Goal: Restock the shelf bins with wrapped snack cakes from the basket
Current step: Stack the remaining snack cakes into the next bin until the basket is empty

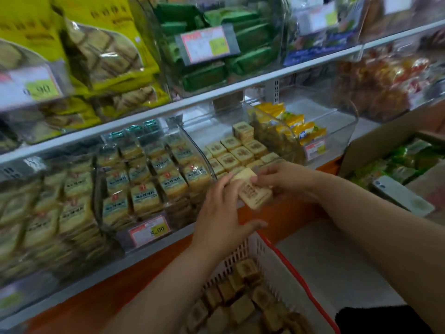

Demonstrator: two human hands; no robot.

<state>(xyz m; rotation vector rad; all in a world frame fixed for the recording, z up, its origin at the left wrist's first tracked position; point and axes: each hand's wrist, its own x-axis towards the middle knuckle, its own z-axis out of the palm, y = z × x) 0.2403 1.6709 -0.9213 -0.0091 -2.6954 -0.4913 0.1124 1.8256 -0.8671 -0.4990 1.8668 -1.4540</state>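
Both hands hold a small stack of pale square wrapped snack cakes (253,192) in front of the middle clear shelf bin (192,138). My left hand (222,208) grips the stack's left side and my right hand (283,180) pinches its upper right edge. The bin holds several matching cakes (237,150) in rows, one stacked higher at the back. Below, a white basket with a red rim (284,263) holds several more of the cakes (243,307).
A full bin of larger yellow cake packs (149,186) stands to the left, with a price tag (149,230). To the right is a bin of yellow packets (303,131). A cardboard box (385,143) of green packets and a phone (402,196) lie at right.
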